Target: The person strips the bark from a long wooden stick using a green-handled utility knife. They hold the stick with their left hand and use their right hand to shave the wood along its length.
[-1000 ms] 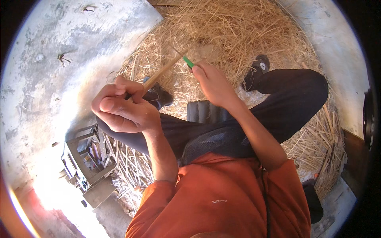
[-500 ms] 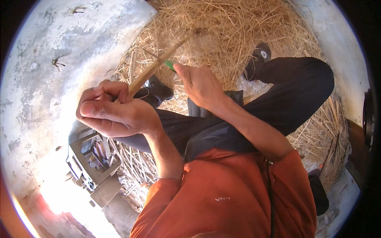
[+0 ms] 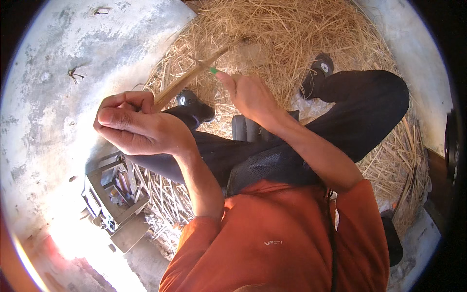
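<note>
A long, tan bamboo-like strip (image 3: 181, 84) slants away from me to the upper right. My left hand (image 3: 141, 121) is closed round its near end, the curled fingers hiding where it ends. Farther along, my right hand (image 3: 250, 100) grips a small knife by its green handle (image 3: 214, 71), of which only a bit shows past the thumb. The thin, dark blade (image 3: 198, 61) lies across the strip; whether it bites into the surface is too small to tell.
Loose straw (image 3: 296, 29) covers the floor around my dark shoes (image 3: 321, 68) and bent legs. A wooden box (image 3: 121, 214) holding small items stands at the left. Behind it rises a stained pale wall (image 3: 44, 102). A dark padded thing (image 3: 245, 127) sits between my legs.
My right hand has shifted slightly right and farther along the strip with the knife, and less of the green handle shows. The left hand keeps its grip, moved only slightly.
</note>
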